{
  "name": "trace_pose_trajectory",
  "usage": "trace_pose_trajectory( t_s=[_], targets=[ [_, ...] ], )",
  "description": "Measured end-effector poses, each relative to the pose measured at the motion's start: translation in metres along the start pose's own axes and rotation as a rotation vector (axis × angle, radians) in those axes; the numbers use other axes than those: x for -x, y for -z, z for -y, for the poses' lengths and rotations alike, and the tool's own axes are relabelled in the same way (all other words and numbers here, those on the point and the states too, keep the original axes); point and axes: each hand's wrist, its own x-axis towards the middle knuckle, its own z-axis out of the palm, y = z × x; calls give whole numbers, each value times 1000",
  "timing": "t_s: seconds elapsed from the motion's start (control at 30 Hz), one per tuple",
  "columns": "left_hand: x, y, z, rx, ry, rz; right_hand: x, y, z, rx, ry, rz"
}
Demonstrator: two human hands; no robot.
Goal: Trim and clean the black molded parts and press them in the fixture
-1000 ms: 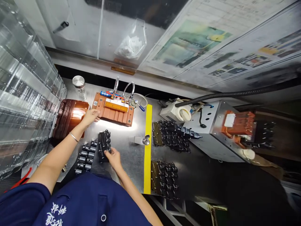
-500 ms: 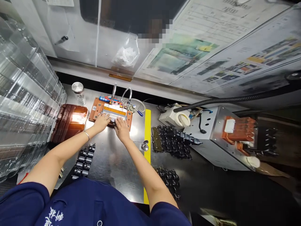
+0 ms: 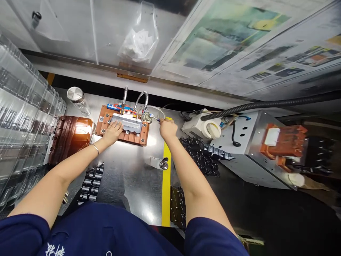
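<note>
A reddish-brown fixture [image 3: 124,139] lies on the metal bench with a dark grey block-shaped part [image 3: 131,126] seated in it. My left hand [image 3: 113,131] rests on the left end of this part, fingers stretched out and flat. To the right of the fixture, my right hand [image 3: 168,128] is closed around the lever handle [image 3: 157,120] of a small valve [image 3: 147,117]. The fingers cover most of that handle. Two bent metal hoses [image 3: 145,97] and a blue cylinder [image 3: 113,106] are at the fixture's back.
Stacked clear plastic trays [image 3: 26,117] rise at the left. A glass jar [image 3: 78,101] and an amber box [image 3: 76,137] stand beside the fixture. Black moulded parts [image 3: 92,183] lie near my left arm, others [image 3: 202,156] right of the yellow tape [image 3: 166,185]. A grey machine [image 3: 237,145] is farther right.
My right hand has left the part and moved right onto the lever handle. My left hand stays on the part, whose top now looks dark grey instead of white and orange. The camera view has shifted.
</note>
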Motion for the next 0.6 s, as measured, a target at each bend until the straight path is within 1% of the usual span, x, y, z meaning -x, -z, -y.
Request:
trace_pose_trajectory(
  t_s=[0.1,0.17,0.2,0.27,0.3,0.33,0.37,0.4,0.43,0.5,0.53,0.57,0.6],
  targets=[
    [-1,9,-2,9,8,39,-9,5,6,-50,-6,-22],
    [-3,18,-2,23,87,12,-3,2,13,-124,-6,-38],
    [-5,22,-1,31,174,-29,4,-2,16,-167,-4,-35],
    [-10,30,1,66,423,-107,28,-18,23,-237,5,8],
    [-13,33,2,93,547,-119,42,-28,25,-258,5,39],
    [-15,35,2,122,647,-107,58,-39,26,-271,2,73],
    [-15,37,1,147,712,-78,75,-49,26,-290,-2,106],
    [-12,38,-2,167,744,-46,92,-57,26,-320,-9,132],
    [-5,38,-6,187,754,-20,109,-63,24,-362,-23,154],
    [22,38,-17,258,740,-20,144,-65,19,-455,-55,171],
    [42,37,-24,310,711,-50,162,-61,15,-491,-64,175],
    [64,37,-31,364,658,-107,178,-54,12,-511,-61,172],
    [88,38,-37,399,571,-186,194,-45,10,-513,-43,167]
  ],
)
